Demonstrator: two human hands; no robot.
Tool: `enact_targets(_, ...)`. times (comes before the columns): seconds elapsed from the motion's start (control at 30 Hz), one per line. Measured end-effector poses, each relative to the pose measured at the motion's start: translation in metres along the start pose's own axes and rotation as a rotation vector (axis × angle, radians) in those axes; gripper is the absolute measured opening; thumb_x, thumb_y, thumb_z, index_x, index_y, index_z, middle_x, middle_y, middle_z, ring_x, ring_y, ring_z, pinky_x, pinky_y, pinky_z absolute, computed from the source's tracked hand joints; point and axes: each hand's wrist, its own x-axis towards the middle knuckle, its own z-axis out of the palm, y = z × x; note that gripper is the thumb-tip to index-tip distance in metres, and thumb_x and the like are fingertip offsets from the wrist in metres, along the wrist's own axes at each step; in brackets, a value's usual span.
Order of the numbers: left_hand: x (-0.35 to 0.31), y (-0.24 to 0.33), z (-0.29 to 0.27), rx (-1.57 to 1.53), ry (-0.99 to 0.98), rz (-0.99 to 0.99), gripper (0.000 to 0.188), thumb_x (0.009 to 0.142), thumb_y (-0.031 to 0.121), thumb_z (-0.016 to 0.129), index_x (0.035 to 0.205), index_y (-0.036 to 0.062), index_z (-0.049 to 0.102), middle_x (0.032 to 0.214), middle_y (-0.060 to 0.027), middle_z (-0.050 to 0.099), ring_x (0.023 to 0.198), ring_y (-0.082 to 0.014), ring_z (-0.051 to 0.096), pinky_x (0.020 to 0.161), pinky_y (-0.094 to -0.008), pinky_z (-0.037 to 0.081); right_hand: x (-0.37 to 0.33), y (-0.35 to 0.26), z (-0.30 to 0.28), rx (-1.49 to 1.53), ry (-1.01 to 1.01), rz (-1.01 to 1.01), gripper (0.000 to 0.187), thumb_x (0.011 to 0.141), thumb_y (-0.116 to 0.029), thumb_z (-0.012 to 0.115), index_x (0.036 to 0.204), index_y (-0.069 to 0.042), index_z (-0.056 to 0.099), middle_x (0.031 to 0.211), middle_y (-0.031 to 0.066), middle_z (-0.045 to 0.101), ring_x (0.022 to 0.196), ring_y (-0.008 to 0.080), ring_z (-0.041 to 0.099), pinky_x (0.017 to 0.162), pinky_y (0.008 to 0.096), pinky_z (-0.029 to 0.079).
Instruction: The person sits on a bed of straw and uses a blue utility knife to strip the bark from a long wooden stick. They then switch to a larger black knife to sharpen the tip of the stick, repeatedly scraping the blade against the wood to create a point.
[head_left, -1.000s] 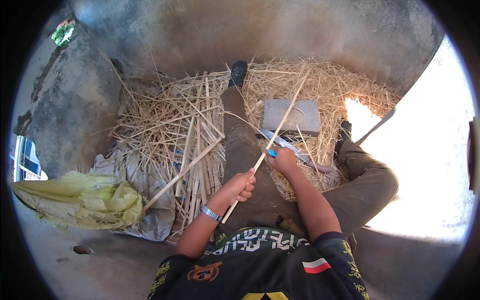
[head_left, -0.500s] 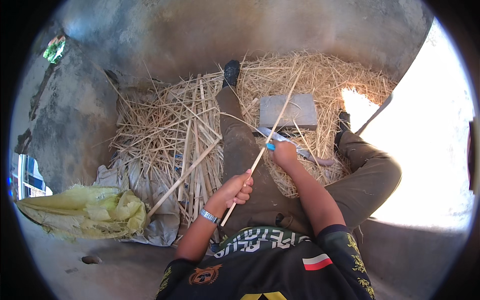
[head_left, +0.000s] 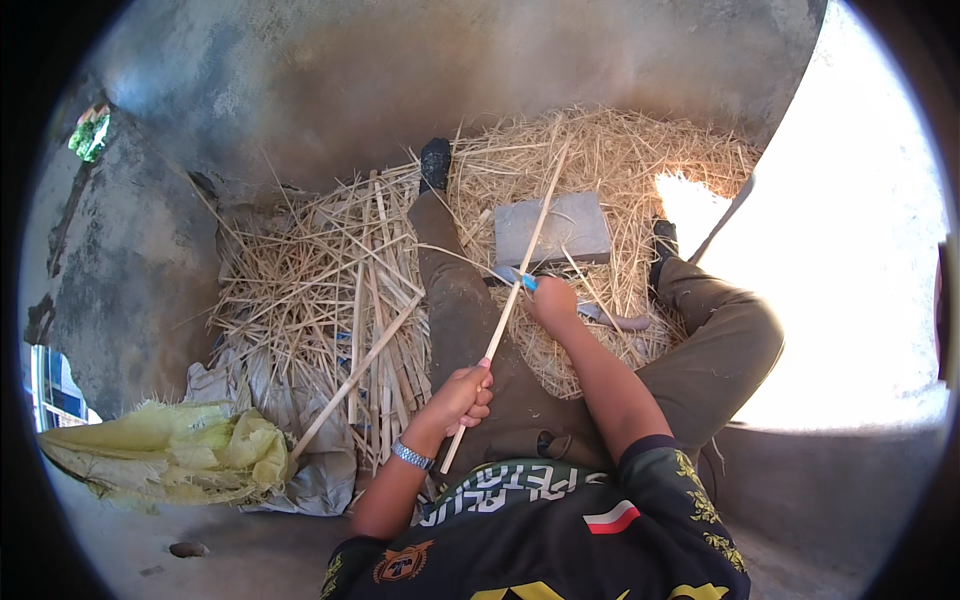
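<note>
A long pale stick of split bamboo or wood (head_left: pixel 503 322) runs slantwise from my lap up across the grey block. My left hand (head_left: pixel 459 400), with a metal-band watch on its wrist, is closed around the stick near its lower end. Farther up, my right hand (head_left: pixel 553 303) is closed on a small blue tool (head_left: pixel 527 282) set against the stick. The tool's working end is too small to make out. Under and beside my right hand lies a large knife with a curved brown handle (head_left: pixel 628 322), its blade partly hidden.
A grey block (head_left: pixel 570 226) sits between my outstretched legs on straw-like shavings (head_left: pixel 620 150). Many split sticks (head_left: pixel 290 260) lie in a heap left of my leg. A yellow woven sack (head_left: pixel 190 450) lies at the left. Concrete walls (head_left: pixel 420 70) rise behind and leftward.
The view has shifted slightly, moving most things left. My right hand with the blue tool stays at the stick's middle; my left hand keeps its hold.
</note>
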Motion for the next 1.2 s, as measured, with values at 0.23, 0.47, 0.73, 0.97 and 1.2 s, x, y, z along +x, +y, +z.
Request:
enact_targets(0.23, 0.000, 0.004, -0.004, -0.001, 0.022, 0.007, 0.041, 0.105, 0.047, 0.039, 0.080, 0.0153, 0.039, 0.057, 0.0068, 0.028, 0.040, -0.0032, 0.021, 0.033, -0.0226, 0.014, -0.024, -0.006, 0.003, 0.031, 0.078, -0.346, 0.024, 0.079, -0.032, 0.070, 0.083, -0.008, 0.071, 0.068, 0.0178, 0.067, 0.065, 0.0357, 0.068, 0.065, 0.0473, 0.055)
enact_targets(0.47, -0.043, -0.012, 0.021, 0.212, 0.101, 0.081, 0.043, 0.105, 0.048, 0.037, 0.079, 0.0138, 0.040, 0.055, 0.0065, 0.031, 0.039, -0.0041, 0.024, 0.034, -0.0228, 0.018, 0.005, 0.006, -0.036, 0.055, 0.186, 0.119, 0.022, 0.082, -0.027, 0.066, 0.081, -0.006, 0.071, 0.075, 0.0203, 0.069, 0.073, 0.0398, 0.069, 0.068, 0.0492, 0.055)
enact_targets(0.73, -0.062, -0.030, 0.024, 0.272, 0.123, 0.246, 0.044, 0.106, 0.048, 0.038, 0.079, 0.0129, 0.041, 0.056, 0.0056, 0.033, 0.039, -0.0039, 0.027, 0.036, -0.0218, 0.022, 0.006, -0.002, -0.072, 0.257, 0.399, 0.041, 0.022, 0.082, -0.029, 0.068, 0.080, -0.007, 0.071, 0.066, 0.0184, 0.066, 0.064, 0.0378, 0.067, 0.063, 0.0482, 0.054)
enact_targets(0.97, -0.074, 0.007, 0.047, 0.118, 0.213, 0.442, 0.044, 0.105, 0.048, 0.040, 0.078, 0.0129, 0.040, 0.055, 0.0054, 0.030, 0.038, -0.0040, 0.024, 0.035, -0.0228, 0.019, -0.030, -0.077, -0.112, 0.250, 0.417, -0.608, 0.012, 0.073, -0.018, 0.072, 0.073, -0.010, 0.064, 0.063, 0.0102, 0.064, 0.055, 0.0302, 0.064, 0.052, 0.0398, 0.051)
enact_targets(1.2, -0.094, -0.006, 0.060, 0.002, 0.041, 0.500, 0.045, 0.107, 0.046, 0.035, 0.078, 0.0105, 0.039, 0.055, 0.0039, 0.029, 0.040, -0.0052, 0.021, 0.037, -0.0241, 0.019, -0.010, -0.095, -0.191, 0.123, 0.640, -0.564, 0.011, 0.072, -0.015, 0.071, 0.072, -0.011, 0.060, 0.060, 0.0079, 0.061, 0.054, 0.0268, 0.063, 0.049, 0.0381, 0.048)
